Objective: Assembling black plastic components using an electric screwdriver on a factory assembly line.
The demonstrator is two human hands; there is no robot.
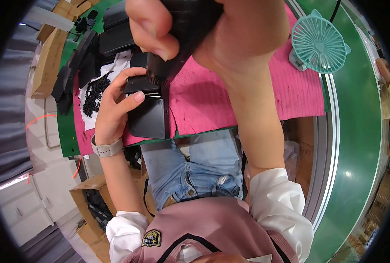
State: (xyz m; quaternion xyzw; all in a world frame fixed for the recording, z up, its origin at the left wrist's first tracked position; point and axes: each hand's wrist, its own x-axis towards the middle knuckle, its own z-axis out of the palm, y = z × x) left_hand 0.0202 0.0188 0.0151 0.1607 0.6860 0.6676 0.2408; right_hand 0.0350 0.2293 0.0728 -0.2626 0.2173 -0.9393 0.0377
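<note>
My right hand point(236, 41) is wrapped round a thick black power tool point(175, 55), which looks like an electric screwdriver. The tool's ribbed lower end comes down over a black plastic part point(149, 117) near the front edge of the table; its tip is hidden. My left hand point(114, 103) grips the upper, box-like section of that part, with the thumb on the near side and fingers along its far edge. Left of this hand lies a heap of small black pieces, apparently screws point(94, 96), on a white cloth point(121, 65).
A pink mat point(208, 105) covers the green table. More black plastic parts point(116, 37) are stacked at the far left, beside a cardboard box point(48, 63). A teal fan point(320, 44) stands at the right. Below the table at left, an open carton point(87, 197) holds black parts.
</note>
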